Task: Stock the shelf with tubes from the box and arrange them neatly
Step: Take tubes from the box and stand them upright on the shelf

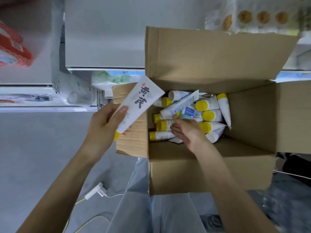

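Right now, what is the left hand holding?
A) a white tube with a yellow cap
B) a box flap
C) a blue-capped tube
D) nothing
A: the left hand grips a white tube with a yellow cap, over the left flap of the box.

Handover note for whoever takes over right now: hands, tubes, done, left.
Left hand holds one white, yellow-capped tube over the left flap of the box. Right hand is down in the box among the loose tubes; whether its fingers grip one is unclear. Shelf ahead, upper left. Done: one tube out. Left: shelve it, move the many still boxed, line them up.
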### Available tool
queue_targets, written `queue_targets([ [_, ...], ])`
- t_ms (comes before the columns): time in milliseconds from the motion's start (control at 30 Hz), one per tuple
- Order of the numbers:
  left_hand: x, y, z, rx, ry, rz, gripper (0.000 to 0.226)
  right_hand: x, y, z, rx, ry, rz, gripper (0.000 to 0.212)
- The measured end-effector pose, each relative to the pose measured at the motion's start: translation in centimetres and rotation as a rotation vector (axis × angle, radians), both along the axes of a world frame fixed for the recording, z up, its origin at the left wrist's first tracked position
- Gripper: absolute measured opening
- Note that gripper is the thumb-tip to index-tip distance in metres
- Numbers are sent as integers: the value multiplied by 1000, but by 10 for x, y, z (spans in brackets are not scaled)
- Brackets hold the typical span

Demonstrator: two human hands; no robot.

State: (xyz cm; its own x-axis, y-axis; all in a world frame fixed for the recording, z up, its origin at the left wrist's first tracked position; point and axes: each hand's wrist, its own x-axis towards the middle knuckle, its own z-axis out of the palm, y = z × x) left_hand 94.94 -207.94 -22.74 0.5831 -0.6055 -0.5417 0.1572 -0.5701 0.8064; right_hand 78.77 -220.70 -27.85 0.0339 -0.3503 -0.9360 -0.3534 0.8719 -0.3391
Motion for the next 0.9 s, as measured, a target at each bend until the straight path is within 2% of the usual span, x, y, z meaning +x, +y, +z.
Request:
queue_targets([
  [100, -4, 3, -3, 41, 77, 113, 16, 13, 7, -18, 59, 8, -83, 27],
  [167, -6, 6, -4, 50, 95, 147, 15, 20, 8, -34, 61, 21, -150, 15],
  [233, -6, 7, -5, 50, 106, 173, 15, 25, 8, -45, 55, 25, -224, 22],
  [300, -5, 6, -5, 55, 97, 178, 16, 28, 9, -51, 38, 31, -293, 14],
  [333, -4, 6, -5, 57, 95, 180, 16, 29, 10, -54, 34, 26, -310, 19],
  [367, -3, 6, -5, 59, 94, 182, 16, 30, 10, -55, 27, 38, -321, 29],
  [400, -3, 5, -5, 61, 96, 186, 16, 31, 11, -59, 15, 61, -313, 30],
  [433, -2, 5, -6, 63, 98, 190, 16, 34, 10, -62, 1, 87, -304, 20],
  [533, -3, 3, -9, 67, 102, 193, 16, 44, 7, -65, -25, 158, -298, 35],
  [633, -6, 2, -11, 62, 105, 203, 16, 51, 7, -68, -76, 216, -311, 36],
  [767, -12, 1, -10, 46, 111, 224, 16, 49, 10, -68, -114, 196, -327, 34],
  [900, -20, 0, -8, 19, 161, 235, 15, 34, 18, -50, -64, 122, -281, 23],
])
